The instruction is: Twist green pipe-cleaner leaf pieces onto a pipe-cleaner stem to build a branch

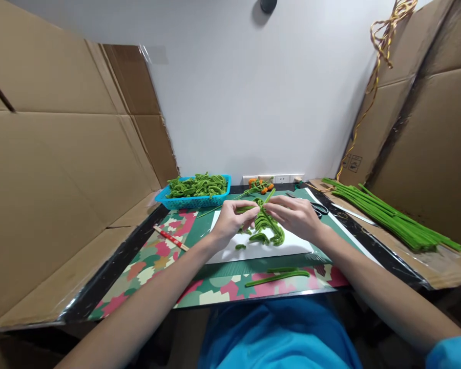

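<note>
Above a white sheet (223, 254), my left hand (230, 221) and my right hand (295, 216) are close together, fingertips pinched on a green pipe cleaner (269, 197). One end of it sticks up between them, and the fingers partly cover the rest. Below the hands, curled green pipe cleaner pieces (278, 236) lie on the sheet, with a short green bit (240, 247) apart at the left. Nearer my body are two straight pipe cleaner lengths (277, 278) on the patterned mat (218, 296).
A blue basket (194, 202) at the back left holds many bent green pieces. Orange flower-like pieces (267, 187) lie by the wall sockets (282, 179). Scissors (319, 209) and a bundle of green pipe cleaners (392, 218) are to the right. Red-wrapped chopsticks (171, 238) lie left. Cardboard walls (61, 154) flank the table.
</note>
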Action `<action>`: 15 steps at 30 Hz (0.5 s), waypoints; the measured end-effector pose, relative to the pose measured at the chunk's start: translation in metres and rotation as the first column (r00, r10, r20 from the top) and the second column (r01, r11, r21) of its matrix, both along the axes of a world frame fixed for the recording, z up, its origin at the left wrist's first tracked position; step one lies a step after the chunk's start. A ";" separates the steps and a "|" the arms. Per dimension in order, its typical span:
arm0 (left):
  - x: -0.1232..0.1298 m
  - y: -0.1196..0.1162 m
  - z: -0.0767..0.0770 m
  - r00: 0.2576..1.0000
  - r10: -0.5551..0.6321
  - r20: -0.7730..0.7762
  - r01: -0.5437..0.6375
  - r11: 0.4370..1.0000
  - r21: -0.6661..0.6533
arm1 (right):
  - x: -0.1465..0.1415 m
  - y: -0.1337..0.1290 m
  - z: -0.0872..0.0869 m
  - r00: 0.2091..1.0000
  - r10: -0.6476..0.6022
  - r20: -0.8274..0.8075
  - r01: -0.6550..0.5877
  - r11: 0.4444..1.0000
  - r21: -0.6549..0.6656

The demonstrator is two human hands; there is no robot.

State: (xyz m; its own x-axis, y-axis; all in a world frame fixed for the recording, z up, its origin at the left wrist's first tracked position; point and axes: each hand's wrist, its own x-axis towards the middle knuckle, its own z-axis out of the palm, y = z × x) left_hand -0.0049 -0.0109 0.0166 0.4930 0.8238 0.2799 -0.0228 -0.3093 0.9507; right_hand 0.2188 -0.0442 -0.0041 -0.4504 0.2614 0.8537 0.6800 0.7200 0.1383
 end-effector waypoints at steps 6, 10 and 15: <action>-0.001 -0.002 -0.001 0.999 -0.054 0.000 0.054 0.998 -0.012 | 0.001 0.001 -0.002 0.992 0.013 0.122 -0.021 0.998 0.065; -0.003 -0.005 0.003 0.997 -0.017 -0.070 0.033 0.972 0.234 | -0.012 -0.006 -0.001 0.988 0.135 -0.075 -0.147 0.970 -0.192; -0.006 -0.014 0.012 0.983 0.145 -0.115 -0.046 0.795 0.605 | -0.032 -0.008 0.003 0.685 0.007 -0.729 -0.652 0.453 -0.608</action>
